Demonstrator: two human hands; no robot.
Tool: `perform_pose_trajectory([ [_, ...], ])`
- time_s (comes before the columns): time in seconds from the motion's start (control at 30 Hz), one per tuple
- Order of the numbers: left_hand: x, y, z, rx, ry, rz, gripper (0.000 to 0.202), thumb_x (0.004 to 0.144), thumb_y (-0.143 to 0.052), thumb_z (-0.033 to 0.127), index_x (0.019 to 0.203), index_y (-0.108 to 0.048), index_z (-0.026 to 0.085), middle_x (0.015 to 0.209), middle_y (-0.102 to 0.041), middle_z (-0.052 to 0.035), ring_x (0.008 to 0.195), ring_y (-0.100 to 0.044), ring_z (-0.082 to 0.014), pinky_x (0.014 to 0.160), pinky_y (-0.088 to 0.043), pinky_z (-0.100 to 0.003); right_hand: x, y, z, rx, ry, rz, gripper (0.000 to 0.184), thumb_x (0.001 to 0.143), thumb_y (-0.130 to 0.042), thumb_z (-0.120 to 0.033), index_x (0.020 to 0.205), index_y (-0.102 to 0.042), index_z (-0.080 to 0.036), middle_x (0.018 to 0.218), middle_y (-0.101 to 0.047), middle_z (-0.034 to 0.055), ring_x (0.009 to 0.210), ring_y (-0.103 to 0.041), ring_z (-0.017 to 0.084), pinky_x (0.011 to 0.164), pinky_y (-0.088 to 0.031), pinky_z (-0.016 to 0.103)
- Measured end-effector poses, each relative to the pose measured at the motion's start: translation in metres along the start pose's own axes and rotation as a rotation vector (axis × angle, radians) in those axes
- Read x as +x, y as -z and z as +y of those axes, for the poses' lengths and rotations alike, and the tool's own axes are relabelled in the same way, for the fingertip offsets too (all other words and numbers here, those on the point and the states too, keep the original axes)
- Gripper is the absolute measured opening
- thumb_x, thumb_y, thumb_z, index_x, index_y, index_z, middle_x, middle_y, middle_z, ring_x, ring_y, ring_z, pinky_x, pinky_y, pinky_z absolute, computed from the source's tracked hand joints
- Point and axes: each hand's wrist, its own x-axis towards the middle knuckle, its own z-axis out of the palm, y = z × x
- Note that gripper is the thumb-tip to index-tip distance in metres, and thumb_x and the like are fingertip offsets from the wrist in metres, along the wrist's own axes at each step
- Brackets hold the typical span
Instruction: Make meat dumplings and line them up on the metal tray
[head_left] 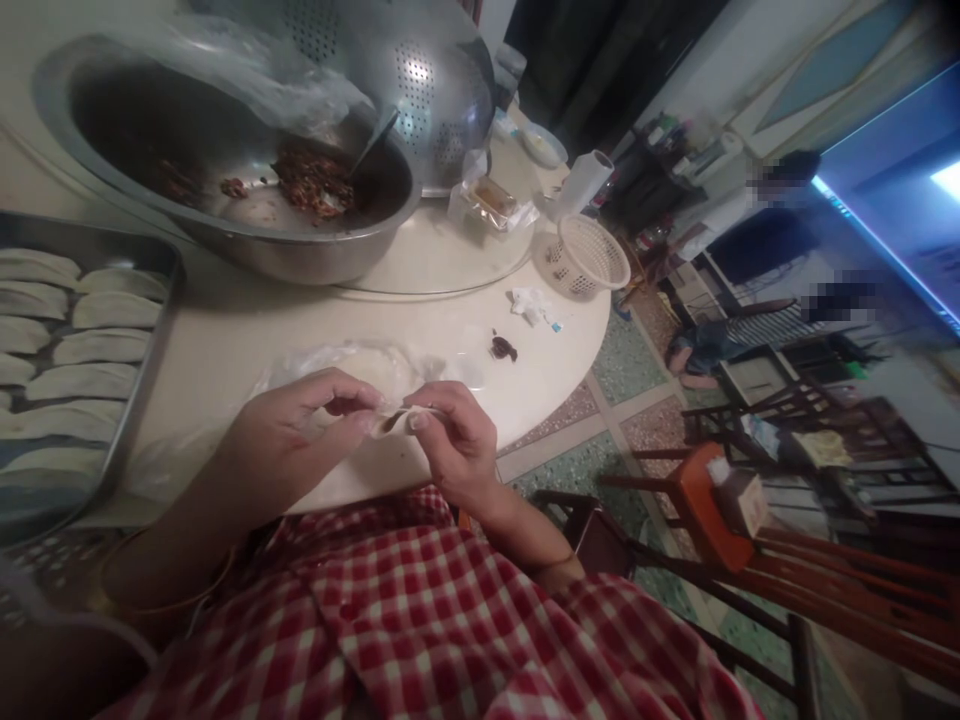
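Between my two hands, just over the table's front edge, is a dumpling [391, 421] with dark filling showing in its gap. My left hand [300, 430] pinches its left side between thumb and fingers. On the other side, my right hand [457, 435] pinches the wrapper's edge, thumb against forefinger. Much of the dumpling is hidden by my fingers. Behind my hands lies a clear plastic bag [322, 362] with pale round wrappers [371, 368] in it. To the left, a metal tray [174, 275] holds rows of folded dumplings [101, 348].
A large steel bowl [300, 262] with dark filling [311, 182] and a spoon stands behind. Beyond are a steel colander [450, 90], a plastic basket [600, 250] and a paper roll [589, 180]. Chairs [705, 500] stand to the right; two people are farther off.
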Motion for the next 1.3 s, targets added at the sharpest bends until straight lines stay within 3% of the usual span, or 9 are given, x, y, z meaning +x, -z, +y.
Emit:
perform_pose_trajectory([
  [0.27,0.007,0.0,0.015,0.09,-0.251,-0.032,0.005,0.086,-0.062,0.018,0.087,-0.061,0.024,0.082,-0.064,0.0055,0.076,-0.06,-0.0088,0.074,-0.046,-0.02,0.001,0.0,-0.002,0.03,0.01,-0.016,0.012,0.093,-0.057,-0.032,0.093,-0.066,-0.023,0.087,-0.069,0.0038,0.085,-0.065,0.015,0.076,-0.056,0.032],
  [0.4,0.007,-0.001,0.011,0.073,-0.186,-0.024,0.01,0.088,-0.057,0.02,0.08,-0.061,0.023,0.079,-0.064,0.0048,0.073,-0.06,-0.01,0.073,-0.046,-0.021,0.0,0.0,-0.002,0.021,-0.006,-0.018,0.014,0.093,-0.057,-0.035,0.092,-0.066,-0.024,0.086,-0.069,0.0034,0.084,-0.065,0.015,0.072,-0.056,0.032],
  [0.63,0.001,-0.001,0.003,0.057,-0.008,-0.009,0.01,0.084,-0.06,0.032,0.085,-0.067,0.024,0.081,-0.069,0.0043,0.074,-0.063,-0.012,0.069,-0.049,-0.021,0.001,0.0,0.001,-0.021,0.015,0.031,0.015,0.094,-0.056,-0.035,0.092,-0.066,-0.024,0.087,-0.07,0.0037,0.083,-0.065,0.015,0.073,-0.056,0.031],
  [0.9,0.001,-0.001,0.008,0.12,-0.207,-0.017,0.009,0.086,-0.059,0.019,0.079,-0.06,0.024,0.077,-0.064,0.0058,0.071,-0.061,-0.0096,0.07,-0.047,-0.021,0.0,-0.003,0.006,0.0,-0.002,0.033,0.01,0.093,-0.058,-0.03,0.094,-0.066,-0.024,0.09,-0.07,0.0034,0.086,-0.066,0.014,0.077,-0.057,0.031],
  [1.07,0.0,0.002,0.011,0.16,-0.318,-0.056,0.009,0.089,-0.058,0.017,0.087,-0.058,0.026,0.082,-0.064,0.0041,0.079,-0.061,-0.0127,0.077,-0.047,-0.024,0.002,-0.004,0.001,-0.058,0.108,0.021,0.009,0.094,-0.057,-0.025,0.096,-0.065,-0.023,0.088,-0.07,0.0035,0.086,-0.066,0.015,0.076,-0.058,0.03],
  [1.3,0.006,0.005,0.012,0.169,-0.318,-0.087,0.007,0.091,-0.058,0.02,0.085,-0.057,0.024,0.081,-0.062,0.0054,0.078,-0.059,-0.009,0.076,-0.044,-0.02,0.001,-0.002,-0.003,-0.071,0.168,-0.054,0.012,0.094,-0.056,-0.019,0.099,-0.067,-0.02,0.09,-0.069,0.006,0.087,-0.065,0.014,0.072,-0.059,0.026],
])
